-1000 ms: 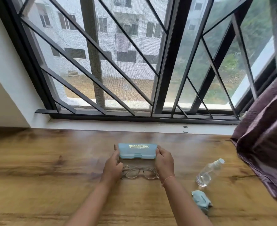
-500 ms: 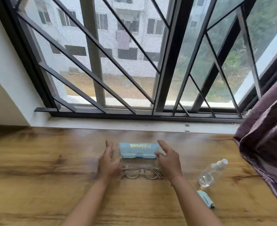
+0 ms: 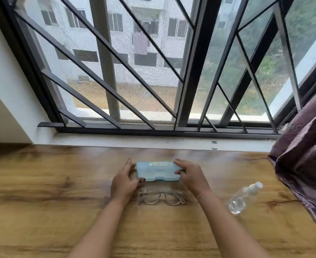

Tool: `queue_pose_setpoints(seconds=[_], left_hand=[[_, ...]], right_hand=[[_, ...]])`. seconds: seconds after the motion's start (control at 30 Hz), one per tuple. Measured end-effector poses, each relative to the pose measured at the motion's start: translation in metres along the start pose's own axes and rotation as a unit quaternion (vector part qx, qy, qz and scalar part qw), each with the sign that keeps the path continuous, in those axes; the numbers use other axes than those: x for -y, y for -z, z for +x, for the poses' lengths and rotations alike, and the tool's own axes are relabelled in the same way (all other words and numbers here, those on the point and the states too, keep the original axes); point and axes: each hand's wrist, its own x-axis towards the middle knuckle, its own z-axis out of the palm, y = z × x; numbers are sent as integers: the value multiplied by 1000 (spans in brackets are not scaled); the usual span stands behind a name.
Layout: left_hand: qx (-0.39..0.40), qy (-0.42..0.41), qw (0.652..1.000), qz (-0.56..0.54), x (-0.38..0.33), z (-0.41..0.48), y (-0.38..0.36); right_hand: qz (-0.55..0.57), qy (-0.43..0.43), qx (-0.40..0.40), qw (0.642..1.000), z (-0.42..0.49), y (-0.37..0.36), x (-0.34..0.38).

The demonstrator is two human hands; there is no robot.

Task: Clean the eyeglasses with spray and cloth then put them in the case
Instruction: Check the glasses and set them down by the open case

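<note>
A light blue eyeglass case (image 3: 157, 171) lies closed on the wooden table (image 3: 41, 192), printed lid up. My left hand (image 3: 124, 181) holds its left end, fingers behind and thumb at the front corner. My right hand (image 3: 190, 175) grips its right end, fingers over the top edge and thumb on the side. Thin-framed eyeglasses (image 3: 162, 197) lie folded on the table just in front of the case, between my wrists. A clear spray bottle (image 3: 244, 197) with a white nozzle lies on its side to the right. The cloth is out of view.
A barred window (image 3: 153, 71) and its white sill (image 3: 153, 142) run along the table's far edge. A purple curtain (image 3: 306, 164) hangs over the table's right end, close to the bottle.
Half a second ago both hands hovered spread beside the case; now they have closed in on its two ends. The blue cloth near the bottle is no longer in view.
</note>
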Motion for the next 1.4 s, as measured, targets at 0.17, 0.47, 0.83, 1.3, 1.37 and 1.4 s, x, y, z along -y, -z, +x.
queue_pose_setpoints(seconds=[0.17, 0.47, 0.83, 1.3, 1.37, 1.4], left_hand=[[22, -27, 997, 73, -2, -3, -3], [38, -47, 991, 120, -2, 0, -1], [68, -49, 978, 190, -2, 7, -2], [58, -53, 979, 189, -2, 6, -3], [59, -50, 979, 187, -2, 6, -2], [60, -49, 980, 186, -3, 5, -2]], right_hand=[[2, -6, 6, 1000, 17, 8, 3], [1, -37, 35, 999, 46, 10, 8], [20, -6, 18, 1000, 39, 4, 3], [103, 26, -77, 991, -59, -15, -53], [112, 21, -53, 992, -61, -16, -57], [116, 21, -44, 992, -61, -15, -58]])
